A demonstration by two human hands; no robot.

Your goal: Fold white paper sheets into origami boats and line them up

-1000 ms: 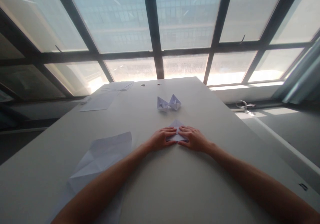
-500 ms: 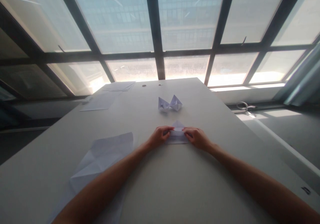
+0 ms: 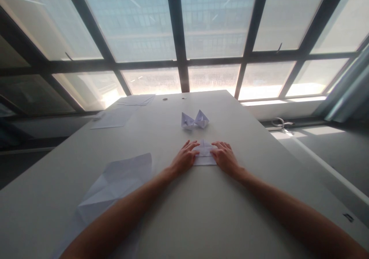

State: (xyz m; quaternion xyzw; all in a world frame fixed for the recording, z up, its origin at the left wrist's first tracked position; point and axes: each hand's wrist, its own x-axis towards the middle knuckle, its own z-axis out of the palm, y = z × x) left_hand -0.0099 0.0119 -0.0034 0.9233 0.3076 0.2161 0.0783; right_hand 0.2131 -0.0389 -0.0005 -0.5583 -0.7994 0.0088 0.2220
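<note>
Uncurled since earlier, left hand [image 3: 185, 159] and right hand [image 3: 226, 159] flank folded paper [image 3: 205, 160].
Splayed fingers [image 3: 190, 146] press, unclenched; best keep edges aligned beneath them.

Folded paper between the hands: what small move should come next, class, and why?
Probably run the fingers along the crosswise fold to sharpen it: the left hand and right hand already touch the folded paper at opposite sides, and that fold line lies between them, above the strip nearest the person.

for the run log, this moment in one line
left hand: touching pointed, folded white paper; right hand: touching same; beyond: two-peaked white paper shape; surface: white table
</note>
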